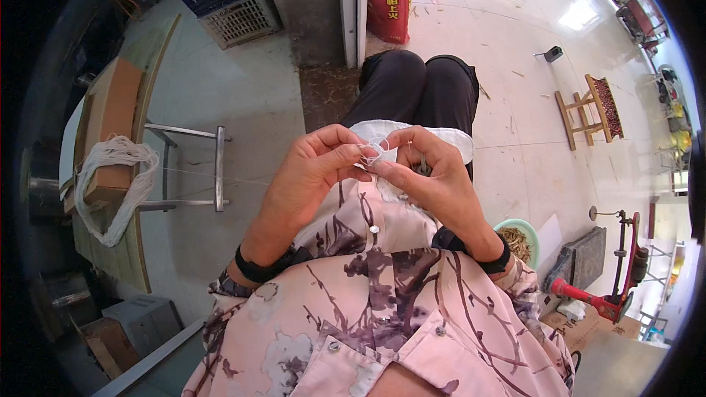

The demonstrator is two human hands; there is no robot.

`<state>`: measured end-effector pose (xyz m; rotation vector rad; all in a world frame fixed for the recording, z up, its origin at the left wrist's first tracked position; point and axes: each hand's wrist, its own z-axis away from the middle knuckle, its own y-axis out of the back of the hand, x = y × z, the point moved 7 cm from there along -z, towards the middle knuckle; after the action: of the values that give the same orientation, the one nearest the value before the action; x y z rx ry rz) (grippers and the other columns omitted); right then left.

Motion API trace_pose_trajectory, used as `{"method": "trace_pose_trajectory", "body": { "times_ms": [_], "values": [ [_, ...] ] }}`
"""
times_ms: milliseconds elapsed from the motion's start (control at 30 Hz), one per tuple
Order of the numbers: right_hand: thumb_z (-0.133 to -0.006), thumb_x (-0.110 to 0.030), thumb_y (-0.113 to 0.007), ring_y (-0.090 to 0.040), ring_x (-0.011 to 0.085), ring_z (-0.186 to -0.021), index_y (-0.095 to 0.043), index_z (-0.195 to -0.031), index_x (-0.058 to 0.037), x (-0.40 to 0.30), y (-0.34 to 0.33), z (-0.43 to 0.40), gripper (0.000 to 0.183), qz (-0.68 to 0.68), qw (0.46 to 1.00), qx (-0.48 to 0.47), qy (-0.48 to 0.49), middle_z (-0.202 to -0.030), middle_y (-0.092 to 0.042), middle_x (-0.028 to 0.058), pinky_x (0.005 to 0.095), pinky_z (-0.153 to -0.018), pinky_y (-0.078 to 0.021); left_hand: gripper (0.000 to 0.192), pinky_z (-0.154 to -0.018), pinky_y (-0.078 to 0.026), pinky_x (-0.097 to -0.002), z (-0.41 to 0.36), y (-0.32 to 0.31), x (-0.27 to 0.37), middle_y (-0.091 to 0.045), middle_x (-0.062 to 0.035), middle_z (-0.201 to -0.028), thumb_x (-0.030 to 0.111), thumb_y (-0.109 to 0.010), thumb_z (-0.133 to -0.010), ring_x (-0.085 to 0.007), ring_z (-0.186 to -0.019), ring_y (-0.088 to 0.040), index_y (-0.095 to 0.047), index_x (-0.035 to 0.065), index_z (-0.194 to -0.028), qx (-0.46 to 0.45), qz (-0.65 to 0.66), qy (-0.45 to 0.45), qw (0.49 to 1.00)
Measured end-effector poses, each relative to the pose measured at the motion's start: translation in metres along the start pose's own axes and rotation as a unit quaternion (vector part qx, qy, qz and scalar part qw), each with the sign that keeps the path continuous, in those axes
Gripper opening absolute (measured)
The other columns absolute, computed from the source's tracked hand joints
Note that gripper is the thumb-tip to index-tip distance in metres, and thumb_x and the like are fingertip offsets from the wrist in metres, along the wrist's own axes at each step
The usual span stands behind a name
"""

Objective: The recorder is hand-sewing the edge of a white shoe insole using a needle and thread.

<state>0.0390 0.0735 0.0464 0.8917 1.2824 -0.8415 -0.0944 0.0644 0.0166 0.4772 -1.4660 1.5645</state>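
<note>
In front of my chest, above my lap, both hands meet at a small tangle of white thread (374, 150). My left hand (314, 168) pinches it between thumb and fingertips from the left. From the right, my right hand (433, 171) grips it with thumb and index finger, the other fingers curled. A white cloth (455, 140) lies over my dark trousers beneath the hands. At the left, a skein of white thread (144, 173) hangs over a cardboard box (113, 116) on a wooden board (146, 80). A thin thread crosses the space between skein and hands.
Plastic crates (240, 22) stand at the upper left, a red bag (389, 11) beyond my knees. To the right are a small folding stool (590, 107), a green basin (535, 242) holding thin brown pieces and a red metal hand-operated machine (593, 303). A metal-legged stand (219, 168) is at the left.
</note>
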Motion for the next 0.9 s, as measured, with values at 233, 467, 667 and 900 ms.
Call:
{"method": "trace_pose_trajectory", "body": {
  "times_ms": [233, 467, 667, 900],
  "values": [
    [-0.079, -0.008, -0.058, -0.042, 0.0024, -0.056, -0.054, -0.086, 0.0026, 0.009, 0.002, 0.0, 0.013, -0.031, 0.999, 0.028, -0.035, -0.06, -0.049, -0.0011, 0.0186, -0.048, -0.033, 0.007, -0.071, -0.045, -0.0239, 0.0, 0.002, 0.001, -0.061, -0.006, -0.085, 0.006, -0.057, -0.081, -0.0105, -0.077, -0.056, -0.059, 0.0021, -0.087, -0.008, -0.001, -0.026, 1.0],
    [-0.076, -0.005, -0.057, -0.046, 0.0097, -0.047, -0.051, -0.084, -0.0018, -0.005, 0.017, 0.003, 0.011, 0.207, 0.961, 0.151, 0.104, -0.055, -0.05, 0.006, 0.0241, -0.045, -0.0363, 0.009, -0.071, -0.044, -0.0244, 0.001, 0.001, -0.002, -0.061, -0.0061, -0.088, 0.007, -0.056, -0.082, -0.0106, -0.075, -0.055, -0.057, 0.0026, -0.089, -0.044, 0.046, -0.017, 0.998],
    [-0.074, -0.002, -0.058, -0.047, 0.0114, -0.044, -0.05, -0.084, -0.0028, -0.007, 0.021, 0.004, 0.013, 0.223, 0.956, 0.157, 0.111, -0.053, -0.049, 0.0076, 0.0249, -0.044, -0.0369, 0.009, -0.07, -0.043, -0.0251, 0.002, 0.003, -0.003, -0.06, -0.0073, -0.085, 0.013, -0.056, -0.083, -0.0119, -0.075, -0.055, -0.054, 0.0044, -0.087, -0.096, 0.104, 0.014, 0.99],
    [-0.076, -0.002, -0.055, -0.047, 0.0057, -0.052, -0.051, -0.084, 0.0005, -0.011, 0.033, 0.006, 0.01, 0.136, 0.973, 0.164, 0.093, -0.06, -0.053, 0.0046, 0.0208, -0.049, -0.0378, 0.01, -0.072, -0.043, -0.0244, 0.007, 0.019, 0.004, -0.058, -0.0081, -0.089, 0.012, -0.057, -0.082, -0.0111, -0.079, -0.053, -0.055, 0.0031, -0.085, -0.073, 0.044, -0.02, 0.996]
  ]
}}
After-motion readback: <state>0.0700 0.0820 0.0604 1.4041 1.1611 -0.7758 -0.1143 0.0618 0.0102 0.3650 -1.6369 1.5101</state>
